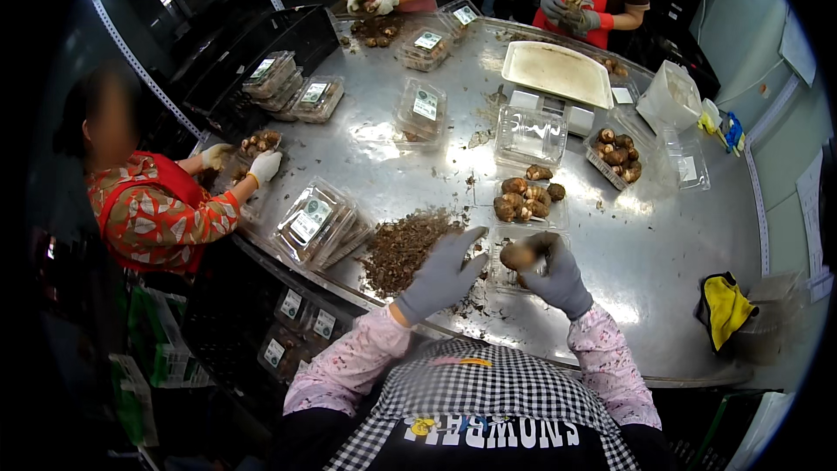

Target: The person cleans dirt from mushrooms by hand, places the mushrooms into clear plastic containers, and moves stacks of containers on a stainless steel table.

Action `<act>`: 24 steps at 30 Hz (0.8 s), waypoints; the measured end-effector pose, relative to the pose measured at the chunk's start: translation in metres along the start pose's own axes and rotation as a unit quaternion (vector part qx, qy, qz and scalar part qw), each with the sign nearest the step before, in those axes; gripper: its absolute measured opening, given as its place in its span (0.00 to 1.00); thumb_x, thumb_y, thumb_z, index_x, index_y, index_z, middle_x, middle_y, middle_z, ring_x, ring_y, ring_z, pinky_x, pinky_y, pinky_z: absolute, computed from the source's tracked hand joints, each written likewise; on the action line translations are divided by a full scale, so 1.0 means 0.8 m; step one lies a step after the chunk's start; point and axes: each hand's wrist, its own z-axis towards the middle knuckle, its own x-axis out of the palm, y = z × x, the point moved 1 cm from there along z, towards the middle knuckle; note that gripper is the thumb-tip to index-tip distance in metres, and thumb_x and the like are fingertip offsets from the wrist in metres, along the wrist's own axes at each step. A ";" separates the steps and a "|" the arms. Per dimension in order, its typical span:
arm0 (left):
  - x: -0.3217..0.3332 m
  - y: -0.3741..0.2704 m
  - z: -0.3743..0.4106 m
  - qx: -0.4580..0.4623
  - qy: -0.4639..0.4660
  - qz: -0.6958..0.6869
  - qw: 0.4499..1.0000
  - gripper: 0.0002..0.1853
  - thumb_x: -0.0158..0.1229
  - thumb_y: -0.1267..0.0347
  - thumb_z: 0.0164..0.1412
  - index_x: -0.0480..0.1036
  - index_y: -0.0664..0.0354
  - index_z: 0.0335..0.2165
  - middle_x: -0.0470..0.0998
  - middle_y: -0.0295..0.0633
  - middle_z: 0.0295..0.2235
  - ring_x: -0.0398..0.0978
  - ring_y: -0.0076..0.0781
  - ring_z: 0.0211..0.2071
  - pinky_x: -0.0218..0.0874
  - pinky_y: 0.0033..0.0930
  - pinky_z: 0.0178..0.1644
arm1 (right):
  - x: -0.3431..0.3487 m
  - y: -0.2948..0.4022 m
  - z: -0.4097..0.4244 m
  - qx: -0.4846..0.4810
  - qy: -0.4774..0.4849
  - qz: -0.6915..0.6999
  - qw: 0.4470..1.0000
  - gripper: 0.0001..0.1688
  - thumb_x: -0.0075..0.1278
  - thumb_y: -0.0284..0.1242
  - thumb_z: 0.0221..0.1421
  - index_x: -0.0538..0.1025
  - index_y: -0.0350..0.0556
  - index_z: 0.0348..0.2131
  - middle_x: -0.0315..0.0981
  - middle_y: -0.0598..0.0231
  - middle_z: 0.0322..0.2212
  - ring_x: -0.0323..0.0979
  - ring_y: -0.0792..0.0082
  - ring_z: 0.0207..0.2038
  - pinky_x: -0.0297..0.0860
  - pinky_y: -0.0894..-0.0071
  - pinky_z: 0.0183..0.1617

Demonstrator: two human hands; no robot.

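Observation:
My right hand [562, 281], in a grey glove, grips a brown taro corm [517, 256] above an open clear plastic clamshell box [507, 281]. To its left, my left hand [442, 275], gloved alike, holds nothing and has its fingers spread. Beside and partly behind that hand spreads a heap of brown peelings [409, 252] on the metal table. Just beyond my right hand, several taro corms [523, 199] sit in the box's other half, and a single corm [539, 173] lies at its far edge.
Stacked labelled clamshell boxes [314, 222] stand left of the peelings. A scale with a white tray [556, 72] is farther back, near a filled box [614, 157]. A yellow cloth [726, 311] lies at right. Three co-workers [163, 203] handle produce around the metal table [680, 242].

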 end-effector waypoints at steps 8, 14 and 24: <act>0.007 -0.022 0.000 -0.282 0.074 -0.667 0.686 0.24 0.36 0.52 0.69 0.69 0.62 0.40 0.60 0.31 0.15 0.52 0.18 0.11 0.44 0.21 0.12 | 0.004 0.083 0.018 -0.169 0.050 -0.088 0.980 0.18 0.56 0.23 0.51 0.72 0.40 0.43 0.75 0.60 0.31 0.74 0.73 0.33 0.70 0.73 0.38; -0.001 -0.019 -0.008 -0.183 0.166 -0.760 0.600 0.24 0.36 0.52 0.68 0.70 0.61 0.36 0.59 0.32 0.14 0.53 0.19 0.11 0.45 0.22 0.13 | 0.015 0.075 0.005 0.006 -0.092 0.115 0.989 0.07 0.55 0.23 0.53 0.75 0.37 0.33 0.76 0.59 0.26 0.74 0.72 0.27 0.69 0.76 0.31; 0.018 -0.039 -0.018 -0.026 -0.155 -0.274 0.949 0.13 0.35 0.68 0.70 0.65 0.66 0.38 0.67 0.38 0.29 0.66 0.25 0.30 0.62 0.25 0.39 | 0.057 0.085 0.026 -0.273 -0.081 -0.178 0.942 0.11 0.55 0.24 0.45 0.74 0.41 0.33 0.67 0.58 0.19 0.68 0.58 0.19 0.63 0.64 0.22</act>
